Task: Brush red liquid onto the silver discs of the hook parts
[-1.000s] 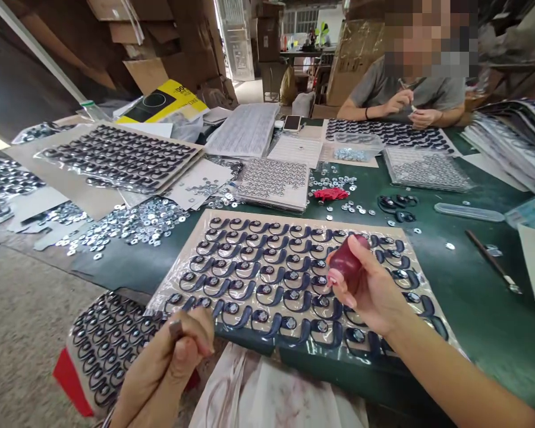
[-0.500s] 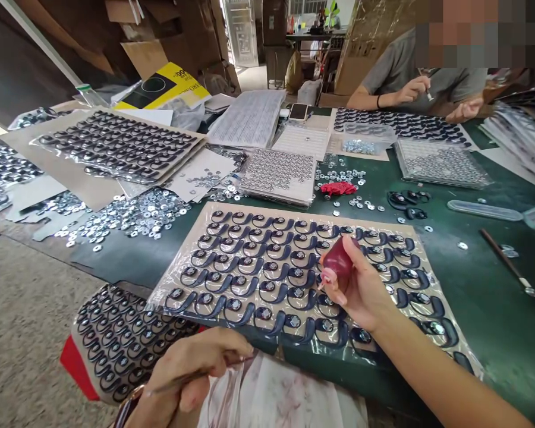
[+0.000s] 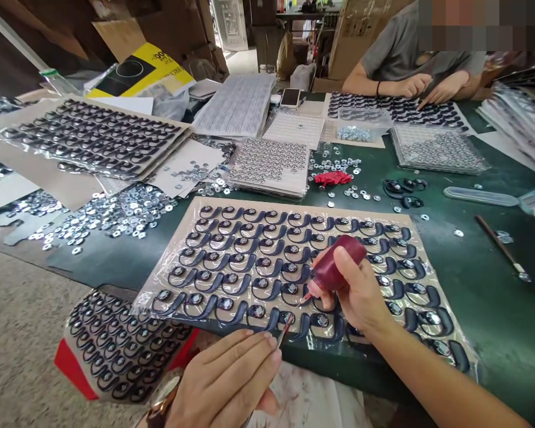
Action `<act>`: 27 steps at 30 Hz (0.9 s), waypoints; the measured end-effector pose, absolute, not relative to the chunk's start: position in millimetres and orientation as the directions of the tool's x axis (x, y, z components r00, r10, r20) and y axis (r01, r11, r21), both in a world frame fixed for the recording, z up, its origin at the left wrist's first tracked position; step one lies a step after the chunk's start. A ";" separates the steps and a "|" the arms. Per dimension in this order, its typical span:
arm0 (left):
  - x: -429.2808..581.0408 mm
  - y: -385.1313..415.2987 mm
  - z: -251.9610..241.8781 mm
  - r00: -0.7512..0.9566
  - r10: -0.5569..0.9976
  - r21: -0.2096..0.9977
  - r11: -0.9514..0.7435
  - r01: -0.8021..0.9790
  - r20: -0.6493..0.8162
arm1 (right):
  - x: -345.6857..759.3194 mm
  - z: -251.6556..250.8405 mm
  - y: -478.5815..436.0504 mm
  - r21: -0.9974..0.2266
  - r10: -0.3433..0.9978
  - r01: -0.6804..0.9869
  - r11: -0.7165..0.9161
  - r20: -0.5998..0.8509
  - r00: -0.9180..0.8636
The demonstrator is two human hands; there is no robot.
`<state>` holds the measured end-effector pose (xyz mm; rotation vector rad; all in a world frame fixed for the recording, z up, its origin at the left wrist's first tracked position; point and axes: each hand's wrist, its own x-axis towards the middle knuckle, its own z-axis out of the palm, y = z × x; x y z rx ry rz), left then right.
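Observation:
My right hand (image 3: 354, 291) is wrapped round a dark red squeeze bottle (image 3: 339, 261), tilted with its thin nozzle down to the left. Below the nozzle lies a board (image 3: 196, 211) under clear film, bearing rows of dark blue hook-shaped pieces (image 3: 236, 282) with shiny round centres. My left hand (image 3: 232, 371) is closed on slim metal tweezers (image 3: 283, 334), whose reddish tip is at a piece in the front row. Whether the tip touches that piece, I cannot tell.
Loose metal washers (image 3: 134, 208) are strewn on the green table (image 3: 485, 297). A stack of cards with round metal parts (image 3: 270, 166) stands behind the board. A thin brush-like stick (image 3: 497, 244) lies at right. Across the table, a person's hands (image 3: 441, 89) work over another board.
My left hand has moved up and right, bringing the tweezers over the front row. The bottle has tipped, nozzle lower and leftward. The other person's hands have come down to their board.

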<state>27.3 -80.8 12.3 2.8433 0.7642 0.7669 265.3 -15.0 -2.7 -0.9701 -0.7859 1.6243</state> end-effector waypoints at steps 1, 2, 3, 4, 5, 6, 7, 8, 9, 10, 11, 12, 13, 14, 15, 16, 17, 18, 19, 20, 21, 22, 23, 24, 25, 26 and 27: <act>27.0 -80.4 9.1 0.754 0.487 0.201 -0.872 0.446 0.440 | 264.8 -3.3 -15.7 -0.883 0.974 -0.411 -0.225 -0.195 -0.114; 26.4 -80.1 6.4 0.759 0.485 0.186 -0.873 0.451 0.435 | 264.4 -3.6 -16.4 -0.901 0.976 -0.376 -0.216 -0.190 -0.105; 25.8 -79.8 4.3 0.762 0.478 0.175 -0.876 0.449 0.436 | 263.9 -3.7 -17.1 -0.918 0.977 -0.336 -0.211 -0.188 -0.101; 25.3 -79.4 2.5 0.762 0.471 0.171 -0.879 0.445 0.443 | 263.3 -3.5 -17.9 -0.933 0.978 -0.293 -0.207 -0.186 -0.098; 25.1 -78.9 1.0 0.759 0.466 0.172 -0.882 0.438 0.455 | 262.5 -3.0 -18.8 -0.947 0.978 -0.249 -0.204 -0.185 -0.097; 25.2 -78.3 -0.2 0.753 0.461 0.175 -0.885 0.432 0.470 | 261.4 -2.3 -19.8 -0.957 0.978 -0.209 -0.202 -0.185 -0.098; 25.6 -77.7 -1.4 0.746 0.456 0.180 -0.887 0.425 0.485 | 260.2 -1.5 -20.9 -0.965 0.978 -0.174 -0.198 -0.184 -0.094; 26.3 -77.3 -2.6 0.737 0.454 0.185 -0.888 0.421 0.500 | 258.9 -0.8 -22.0 -0.970 0.979 -0.148 -0.193 -0.181 -0.089; 27.2 -77.0 -3.7 0.730 0.453 0.190 -0.888 0.418 0.512 | 257.6 -0.3 -23.1 -0.974 0.981 -0.130 -0.184 -0.174 -0.082; 28.3 -76.9 -4.6 0.727 0.452 0.191 -0.889 0.416 0.517 | 256.4 -0.2 -24.1 -0.978 0.983 -0.112 -0.174 -0.165 -0.079; 29.6 -76.9 -5.3 0.728 0.446 0.184 -0.891 0.414 0.521 | 255.6 -0.5 -25.0 -0.983 0.985 -0.092 -0.159 -0.152 -0.078; 31.0 -77.0 -5.6 0.730 0.439 0.174 -0.894 0.413 0.523 | 255.2 -1.3 -25.8 -0.989 0.988 -0.064 -0.136 -0.130 -0.086; 32.5 -77.1 -5.2 0.732 0.431 0.160 -0.897 0.413 0.527 | 255.2 -2.7 -26.6 -0.994 0.988 -0.027 -0.107 -0.103 -0.111; 34.2 -77.0 -4.1 0.734 0.423 0.144 -0.899 0.414 0.531 | 255.7 -4.5 -27.2 -0.997 0.987 0.016 -0.071 -0.073 -0.141; 35.9 -76.7 -2.3 0.730 0.420 0.131 -0.898 0.420 0.539 | 256.5 -6.6 -27.7 -0.998 0.984 0.062 -0.033 -0.043 -0.170; 37.7 -76.2 0.0 0.728 0.420 0.121 -0.896 0.427 0.542 | 257.4 -8.8 -28.3 -0.994 0.980 0.106 0.003 -0.018 -0.199; 39.5 -75.4 2.7 0.728 0.421 0.112 -0.894 0.433 0.540 | 258.4 -11.0 -28.9 -0.989 0.974 0.145 0.035 0.002 -0.225; 41.2 -74.6 5.5 0.734 0.419 0.103 -0.895 0.435 0.535 | 259.2 -13.0 -29.5 -0.982 0.969 0.177 0.062 0.017 -0.245; 42.6 -73.7 8.0 0.739 0.421 0.095 -0.893 0.440 0.526 | 259.8 -14.6 -30.1 -0.976 0.966 0.202 0.084 0.030 -0.258; 43.9 -73.0 10.1 0.744 0.419 0.089 -0.893 0.441 0.520 | 260.3 -15.8 -30.7 -0.969 0.963 0.225 0.106 0.044 -0.266; 44.9 -72.5 11.5 0.746 0.420 0.086 -0.892 0.443 0.518 | 260.4 -16.5 -31.2 -0.962 0.960 0.243 0.127 0.058 -0.274; 45.7 -72.1 12.3 0.744 0.418 0.085 -0.893 0.442 0.521 | 260.4 -16.6 -31.5 -0.955 0.958 0.259 0.147 0.073 -0.276; 46.3 -71.9 12.6 0.741 0.419 0.087 -0.892 0.443 0.526 | 260.3 -16.4 -31.6 -0.948 0.957 0.272 0.167 0.090 -0.275; 46.7 -71.9 12.5 0.741 0.420 0.089 -0.892 0.443 0.525 | 260.0 -15.8 -31.4 -0.941 0.956 0.282 0.185 0.105 -0.274; 47.0 -71.9 12.2 0.739 0.419 0.090 -0.893 0.441 0.528 | 259.8 -15.1 -31.1 -0.935 0.955 0.291 0.202 0.121 -0.272; 47.1 -71.9 11.9 0.739 0.417 0.092 -0.894 0.439 0.529 | 259.5 -14.1 -30.7 -0.929 0.952 0.298 0.220 0.138 -0.273; 47.2 -72.0 11.6 0.739 0.419 0.094 -0.893 0.440 0.528 | 259.3 -13.1 -30.1 -0.921 0.949 0.306 0.239 0.155 -0.275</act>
